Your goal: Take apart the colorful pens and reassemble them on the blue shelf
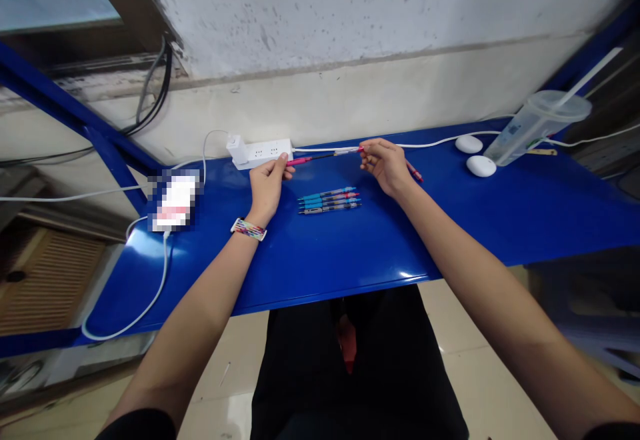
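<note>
Both my hands hold one pink pen (323, 156) level above the blue table (350, 253). My left hand (267, 183), with a coloured band at the wrist, pinches the pink end. My right hand (386, 163) pinches the pale end, and a second red pen part (415, 172) sticks out from under its fingers. Several blue and pink pens (329, 201) lie side by side on the table just below the held pen.
A white power strip (260, 151) with a plug and cables sits by the wall. A phone (175, 203) on a white cable lies at the left. Two white round objects (475, 155) and a plastic cup with a straw (537, 127) stand at the right.
</note>
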Demonstrator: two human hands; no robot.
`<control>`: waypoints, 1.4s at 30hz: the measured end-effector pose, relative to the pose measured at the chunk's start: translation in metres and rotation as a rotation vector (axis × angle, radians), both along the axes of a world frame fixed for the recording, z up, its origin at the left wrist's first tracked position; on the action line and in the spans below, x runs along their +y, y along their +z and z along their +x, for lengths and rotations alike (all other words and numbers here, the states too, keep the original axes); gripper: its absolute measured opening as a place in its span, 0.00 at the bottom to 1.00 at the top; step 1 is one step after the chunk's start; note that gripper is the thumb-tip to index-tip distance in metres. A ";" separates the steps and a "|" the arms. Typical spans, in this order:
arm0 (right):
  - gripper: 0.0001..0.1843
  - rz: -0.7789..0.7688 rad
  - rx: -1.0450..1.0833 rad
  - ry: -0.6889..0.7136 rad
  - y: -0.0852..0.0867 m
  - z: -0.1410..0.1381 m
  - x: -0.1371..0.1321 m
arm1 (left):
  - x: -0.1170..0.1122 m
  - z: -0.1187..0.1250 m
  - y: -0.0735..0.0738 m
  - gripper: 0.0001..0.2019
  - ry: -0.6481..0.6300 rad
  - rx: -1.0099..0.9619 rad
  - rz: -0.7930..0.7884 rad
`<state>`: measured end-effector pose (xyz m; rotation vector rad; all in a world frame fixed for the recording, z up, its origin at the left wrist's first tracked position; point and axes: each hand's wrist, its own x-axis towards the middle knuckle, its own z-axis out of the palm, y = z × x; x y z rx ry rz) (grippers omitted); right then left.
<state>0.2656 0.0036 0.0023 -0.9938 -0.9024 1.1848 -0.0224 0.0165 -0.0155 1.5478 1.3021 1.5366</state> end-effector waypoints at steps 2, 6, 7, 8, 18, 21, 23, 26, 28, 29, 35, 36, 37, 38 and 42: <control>0.04 0.003 0.007 0.001 0.000 0.000 0.000 | -0.001 0.000 0.001 0.24 0.001 0.002 0.000; 0.05 -0.008 0.034 0.000 0.003 -0.001 -0.001 | -0.001 0.001 0.001 0.23 0.002 -0.006 0.003; 0.06 -0.012 0.037 -0.002 0.004 -0.002 -0.001 | -0.001 0.000 0.001 0.23 0.001 -0.008 0.003; 0.06 -0.016 0.035 -0.003 0.004 -0.002 -0.002 | 0.000 0.000 0.000 0.23 -0.001 -0.011 0.004; 0.03 0.050 -0.017 0.098 0.000 -0.006 -0.004 | -0.007 0.005 0.005 0.22 -0.091 0.064 0.030; 0.06 0.074 -0.065 0.186 0.000 -0.009 -0.007 | -0.010 0.008 0.006 0.18 -0.146 0.104 0.034; 0.08 0.076 -0.090 0.218 0.001 -0.010 -0.009 | -0.010 0.009 0.005 0.20 -0.164 0.117 0.037; 0.10 0.090 -0.112 0.235 0.001 -0.011 -0.010 | -0.010 0.007 0.005 0.27 -0.167 0.139 0.031; 0.10 0.102 -0.118 0.242 0.000 -0.011 -0.009 | -0.010 0.006 0.005 0.30 -0.166 0.155 0.022; 0.10 0.103 -0.116 0.243 -0.001 -0.010 -0.008 | -0.010 0.006 0.005 0.29 -0.167 0.158 0.022; 0.06 0.093 -0.087 0.200 -0.005 -0.009 -0.005 | -0.015 0.011 0.008 0.04 -0.263 0.059 0.054; 0.06 0.094 -0.083 0.198 -0.005 -0.009 -0.005 | -0.016 0.012 0.008 0.05 -0.282 0.052 0.046; 0.06 0.095 -0.080 0.199 -0.005 -0.009 -0.005 | -0.017 0.012 0.009 0.05 -0.297 0.053 0.039; 0.06 0.094 -0.079 0.200 -0.005 -0.009 -0.005 | -0.017 0.012 0.009 0.06 -0.304 0.055 0.038; 0.05 0.096 -0.074 0.213 -0.005 -0.010 -0.006 | -0.018 0.011 0.010 0.17 -0.295 0.063 0.065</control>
